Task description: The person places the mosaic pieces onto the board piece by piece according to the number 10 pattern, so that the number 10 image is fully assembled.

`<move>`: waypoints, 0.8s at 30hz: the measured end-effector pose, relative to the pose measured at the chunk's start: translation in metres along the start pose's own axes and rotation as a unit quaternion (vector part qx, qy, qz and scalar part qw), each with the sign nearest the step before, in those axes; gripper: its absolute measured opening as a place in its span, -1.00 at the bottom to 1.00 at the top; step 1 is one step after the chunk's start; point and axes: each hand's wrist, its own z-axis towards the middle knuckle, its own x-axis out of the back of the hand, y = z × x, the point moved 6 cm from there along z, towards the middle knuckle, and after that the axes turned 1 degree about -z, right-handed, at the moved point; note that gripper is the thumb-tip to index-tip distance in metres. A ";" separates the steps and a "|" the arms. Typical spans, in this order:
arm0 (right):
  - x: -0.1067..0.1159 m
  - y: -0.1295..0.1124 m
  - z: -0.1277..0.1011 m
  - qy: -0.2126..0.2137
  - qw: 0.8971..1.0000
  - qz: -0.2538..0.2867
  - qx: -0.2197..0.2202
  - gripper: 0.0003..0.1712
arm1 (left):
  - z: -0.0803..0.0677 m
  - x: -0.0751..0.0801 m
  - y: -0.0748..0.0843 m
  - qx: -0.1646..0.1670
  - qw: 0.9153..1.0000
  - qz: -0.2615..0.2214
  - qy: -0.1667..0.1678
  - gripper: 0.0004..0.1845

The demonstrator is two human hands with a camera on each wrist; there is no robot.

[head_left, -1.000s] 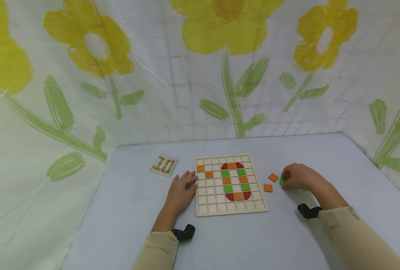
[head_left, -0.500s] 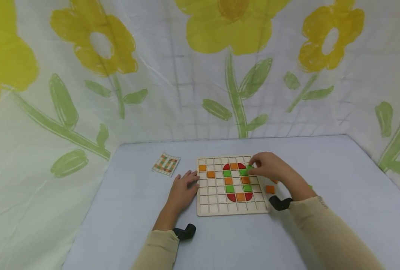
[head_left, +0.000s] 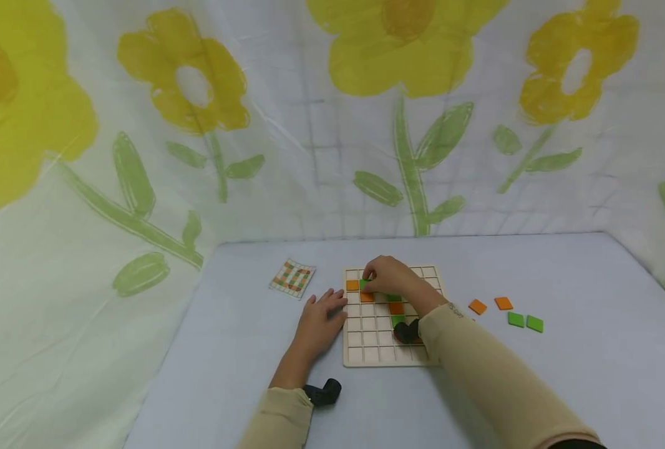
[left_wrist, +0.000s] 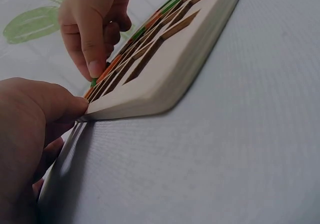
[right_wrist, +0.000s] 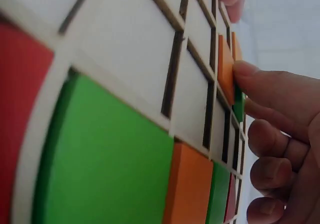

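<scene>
A square wooden grid board (head_left: 369, 356) lies on the table. My right hand (head_left: 393, 274) reaches across it and pinches a green square tile (head_left: 364, 284) at a cell near the upper left corner. One orange tile (head_left: 352, 285) sits left of that cell, and another orange tile (head_left: 367, 298) is just below it. My left hand (head_left: 317, 323) rests at the board's left edge, fingers spread, its fingertip touching the rim in the left wrist view. Red, green and orange tiles form a ring further right, partly hidden by my right forearm; in the right wrist view a green ring tile (right_wrist: 107, 154) shows large.
A small pattern card (head_left: 293, 278) lies left of the board's far corner. Right of the board are loose orange tiles (head_left: 503, 303) and green tiles (head_left: 534, 323). A flowered cloth wall (head_left: 287, 187) rises behind the table's back edge.
My right hand has picked the green tile from the loose pieces on the right and carried it left over the board to the upper left cells. My left hand stays at the board's edge.
</scene>
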 end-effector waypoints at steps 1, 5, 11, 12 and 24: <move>0.000 0.000 0.000 0.001 1.000 0.000 -0.001 -0.64 | 0.000 0.000 0.001 0.000 1.000 0.001 0.000 -0.68; 0.002 0.001 -0.001 0.006 1.000 0.001 -0.007 -0.69 | 0.000 0.000 0.002 0.003 1.000 0.004 0.001 -0.68; 0.007 0.009 -0.016 0.021 1.000 0.006 -0.010 -0.69 | 0.000 -0.006 0.003 0.007 1.000 0.004 -0.002 -0.68; 0.010 0.012 -0.023 0.026 1.000 0.012 -0.013 -0.67 | 0.000 -0.008 0.004 0.006 1.000 0.003 -0.004 -0.67; 0.057 0.108 -0.135 0.085 0.990 0.048 -0.103 -0.55 | 0.004 -0.002 0.001 0.015 1.000 0.000 0.013 -0.66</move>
